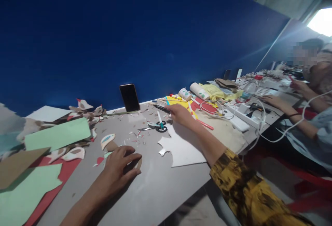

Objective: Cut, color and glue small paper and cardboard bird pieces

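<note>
My left hand [120, 167] rests over the grey table with fingers apart and slightly curled. A small brown piece [139, 163] shows by its fingertips; I cannot tell whether they touch it. Just beyond lies a cut-out paper bird [107, 140] with a blue wing. My right hand [180, 114] reaches to the back of the table, its fingers closed on a dark pen-like tool [161, 108]. Close to it lie black-handled scissors [161, 128] and a white pen with a teal end [160, 119]. Below that wrist is a torn-edged white sheet [185, 150].
A phone [129, 98] leans against the blue wall. Green sheets [59, 134] and paper birds crowd the left. On the right are a paper roll [199, 91], a power strip [241, 115], white cables, and a plastic bottle [251, 88]. Another person's hands work farther right.
</note>
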`<control>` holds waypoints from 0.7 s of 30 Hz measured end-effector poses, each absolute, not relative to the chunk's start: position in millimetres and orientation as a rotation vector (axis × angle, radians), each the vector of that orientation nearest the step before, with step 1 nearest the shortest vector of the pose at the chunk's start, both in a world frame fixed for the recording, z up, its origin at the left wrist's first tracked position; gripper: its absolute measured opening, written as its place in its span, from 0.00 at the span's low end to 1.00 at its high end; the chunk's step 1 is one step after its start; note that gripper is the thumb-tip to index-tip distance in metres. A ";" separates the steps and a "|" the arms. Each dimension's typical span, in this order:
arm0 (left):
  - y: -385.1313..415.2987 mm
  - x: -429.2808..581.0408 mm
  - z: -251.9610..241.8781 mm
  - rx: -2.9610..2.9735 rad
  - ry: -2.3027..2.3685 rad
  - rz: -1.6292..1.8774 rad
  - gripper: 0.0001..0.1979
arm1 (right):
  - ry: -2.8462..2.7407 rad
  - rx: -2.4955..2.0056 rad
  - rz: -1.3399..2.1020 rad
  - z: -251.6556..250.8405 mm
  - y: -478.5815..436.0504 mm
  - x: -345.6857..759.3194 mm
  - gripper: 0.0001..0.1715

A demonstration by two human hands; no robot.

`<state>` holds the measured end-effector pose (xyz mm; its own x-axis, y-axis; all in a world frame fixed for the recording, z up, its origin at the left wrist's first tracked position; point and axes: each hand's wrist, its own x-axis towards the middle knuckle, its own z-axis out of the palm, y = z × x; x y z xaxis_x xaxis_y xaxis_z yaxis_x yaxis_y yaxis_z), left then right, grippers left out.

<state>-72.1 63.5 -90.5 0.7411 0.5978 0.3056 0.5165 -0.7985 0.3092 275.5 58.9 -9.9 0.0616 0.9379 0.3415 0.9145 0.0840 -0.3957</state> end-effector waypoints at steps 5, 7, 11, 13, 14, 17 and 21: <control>66.8 -71.5 -97.4 2.756 0.880 0.624 0.13 | -1.682 -2.202 0.001 21.8 13.4 344.8 0.11; 68.2 -71.5 -100.2 2.752 0.880 0.632 0.13 | -1.668 -2.414 0.098 14.1 -7.3 365.2 0.07; 68.9 -72.7 -101.6 2.755 0.887 0.618 0.14 | -1.685 -2.525 0.219 -14.5 -28.4 379.0 0.08; 68.6 -73.9 -100.8 2.760 0.895 0.616 0.14 | -1.674 -2.527 0.207 -23.8 -30.0 378.0 0.12; 68.5 -74.5 -100.5 2.764 0.894 0.619 0.14 | -1.660 -2.528 0.195 -26.2 -29.8 377.2 0.13; 69.3 -76.0 -100.5 2.772 0.891 0.637 0.14 | -1.597 -2.549 0.155 -26.4 -29.0 377.0 0.14; 71.9 -76.6 -102.9 2.786 0.860 0.665 0.14 | -1.530 -2.563 0.114 -21.5 -30.2 378.8 0.14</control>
